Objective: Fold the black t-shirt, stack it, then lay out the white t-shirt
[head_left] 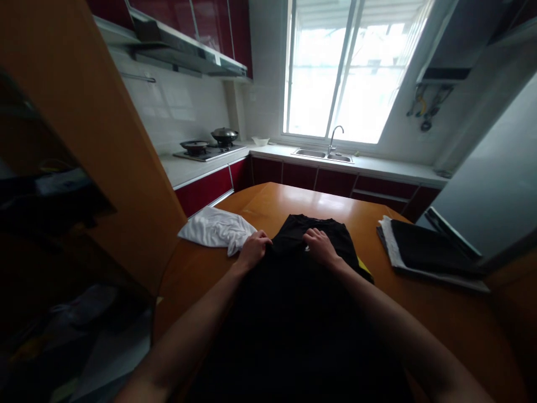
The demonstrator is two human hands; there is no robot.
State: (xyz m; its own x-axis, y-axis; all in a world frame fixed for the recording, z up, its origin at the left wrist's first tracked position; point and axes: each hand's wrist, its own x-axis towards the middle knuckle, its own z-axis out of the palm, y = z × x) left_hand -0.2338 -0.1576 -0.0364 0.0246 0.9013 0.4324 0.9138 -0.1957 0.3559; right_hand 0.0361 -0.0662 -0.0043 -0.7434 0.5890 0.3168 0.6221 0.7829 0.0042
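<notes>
A black T-shirt (pixel 287 237) lies on the wooden table, its neckline toward the window. My left hand (pixel 254 249) is closed at the shirt's left edge, thumb and fingers pinching the cloth. Over the upper front, my right hand (pixel 320 245) has its fingers curled together on the fabric, beside a small white mark. Where the shirt ends and the dark clothing on my body begins, I cannot tell. Just left of my left hand rests a crumpled white garment (pixel 218 228). A bit of yellow cloth (pixel 365 269) shows at the shirt's right edge.
Folded dark and white cloths (pixel 432 246) are stacked at the table's (pixel 260 202) right side. Beyond it, a counter carries a stove (pixel 213 152) with two pans and a sink (pixel 311 153) below the window. An orange-brown panel (pixel 126 168) stands at left.
</notes>
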